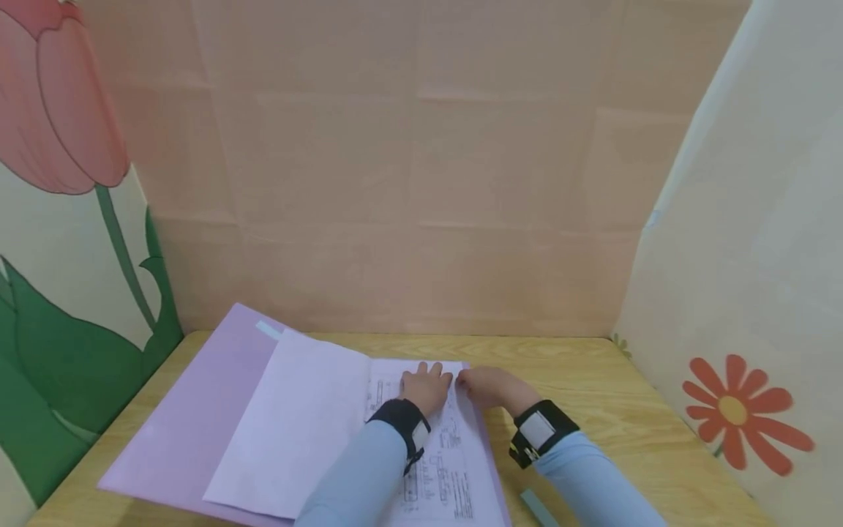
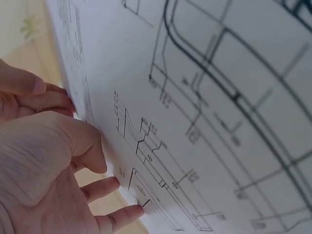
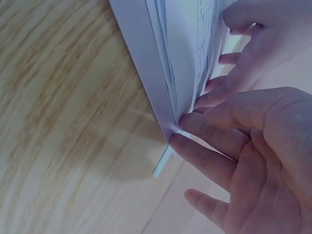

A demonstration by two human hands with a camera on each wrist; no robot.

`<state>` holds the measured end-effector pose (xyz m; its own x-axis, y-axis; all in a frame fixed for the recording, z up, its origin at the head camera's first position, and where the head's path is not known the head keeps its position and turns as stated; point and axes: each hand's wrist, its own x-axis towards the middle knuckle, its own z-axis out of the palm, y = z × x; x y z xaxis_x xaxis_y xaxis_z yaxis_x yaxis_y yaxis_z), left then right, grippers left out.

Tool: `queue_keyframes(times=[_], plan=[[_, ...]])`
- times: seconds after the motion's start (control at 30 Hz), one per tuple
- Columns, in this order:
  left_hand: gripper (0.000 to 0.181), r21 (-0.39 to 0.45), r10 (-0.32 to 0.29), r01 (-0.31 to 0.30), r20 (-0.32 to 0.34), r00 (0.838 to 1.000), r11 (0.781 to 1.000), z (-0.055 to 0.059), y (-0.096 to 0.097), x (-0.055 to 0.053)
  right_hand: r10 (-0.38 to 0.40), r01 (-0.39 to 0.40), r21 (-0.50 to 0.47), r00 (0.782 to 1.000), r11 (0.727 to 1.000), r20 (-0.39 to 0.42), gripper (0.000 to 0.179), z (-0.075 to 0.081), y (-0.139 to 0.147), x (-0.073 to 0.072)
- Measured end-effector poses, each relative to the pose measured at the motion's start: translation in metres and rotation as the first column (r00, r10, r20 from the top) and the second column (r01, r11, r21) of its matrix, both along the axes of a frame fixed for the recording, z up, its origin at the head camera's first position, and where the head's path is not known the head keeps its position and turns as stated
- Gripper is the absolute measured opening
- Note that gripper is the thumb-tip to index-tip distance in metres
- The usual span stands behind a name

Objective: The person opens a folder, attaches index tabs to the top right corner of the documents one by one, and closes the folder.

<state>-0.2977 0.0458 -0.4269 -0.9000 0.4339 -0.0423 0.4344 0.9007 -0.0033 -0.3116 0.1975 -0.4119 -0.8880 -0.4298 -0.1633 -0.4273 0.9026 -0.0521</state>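
A purple folder [image 1: 191, 432] lies opened out on the table. A white sheet [image 1: 296, 424] is turned over onto its left cover. On the right side lies a stack of pages with printed line drawings [image 1: 451, 476]. My left hand [image 1: 426, 388] rests on the top page near its upper edge, fingers extended. My right hand [image 1: 494, 388] is at the upper right edge of the stack. In the right wrist view, its fingertips [image 3: 183, 141] touch the edges of the sheets and folder, while the thumb stays off the paper.
A grey-green strip [image 1: 538, 509] lies on the wooden table [image 1: 593, 410] beside my right forearm. A pale strip [image 3: 162, 161] sticks out past the folder's corner. Behind stands a tan backdrop [image 1: 408, 183], with flower-printed panels [image 1: 731, 410] at both sides.
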Motion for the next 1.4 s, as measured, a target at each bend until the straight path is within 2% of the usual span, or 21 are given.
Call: queue_keyframes(times=[0.17, 0.33, 0.43, 0.57, 0.63, 0.77, 0.93, 1.07, 1.27, 1.4], plan=[[0.038, 0.011, -0.045, 0.044, 0.034, 0.998, 0.999, 0.002, -0.008, -0.001, 0.003, -0.003, -0.001, 1.000, 1.000, 0.002, 0.022, -0.001, -0.002, -0.001], [0.038, 0.043, -0.061, 0.057, 0.106, 0.992, 0.997, -0.003, -0.011, -0.007, -0.008, 0.009, 0.003, 1.000, 1.000, -0.014, 0.019, -0.002, -0.003, -0.004], [0.040, 0.048, -0.056, 0.051, 0.118, 0.991, 0.998, -0.004, -0.011, -0.008, -0.017, 0.017, -0.002, 0.997, 1.000, -0.071, 0.020, -0.005, -0.004, -0.006], [0.042, 0.067, -0.047, 0.039, 0.112, 0.993, 0.997, -0.005, -0.009, -0.007, -0.017, 0.028, 0.054, 0.979, 0.998, -0.201, 0.025, -0.017, -0.004, -0.008], [0.043, 0.087, -0.042, 0.032, 0.115, 0.992, 0.996, -0.005, -0.009, -0.006, -0.042, 0.062, 0.083, 0.975, 0.995, -0.216, 0.028, -0.022, -0.002, -0.006], [0.043, 0.116, -0.032, 0.017, 0.134, 0.990, 0.993, -0.004, -0.009, -0.004, -0.111, 0.125, 0.083, 0.982, 0.989, -0.151, 0.036, -0.026, 0.003, -0.001], [0.038, 0.103, -0.043, 0.030, 0.127, 0.991, 0.994, 0.001, -0.011, -0.001, -0.158, 0.163, 0.087, 0.985, 0.983, -0.070, 0.041, -0.021, 0.017, 0.000], [0.037, 0.098, -0.043, 0.029, 0.142, 0.989, 0.995, 0.003, -0.011, -0.001, -0.211, 0.214, 0.101, 0.977, 0.972, -0.041, 0.046, -0.016, 0.036, -0.001], [0.037, 0.094, -0.042, 0.028, 0.154, 0.987, 0.995, 0.000, -0.011, -0.003, -0.287, 0.286, 0.042, 0.957, 0.957, 0.033, 0.045, -0.008, 0.062, -0.001], [0.038, 0.092, -0.046, 0.032, 0.154, 0.987, 0.995, -0.003, -0.011, -0.005, -0.277, 0.276, 0.025, 0.961, 0.961, 0.015, 0.041, -0.006, 0.066, 0.000]])
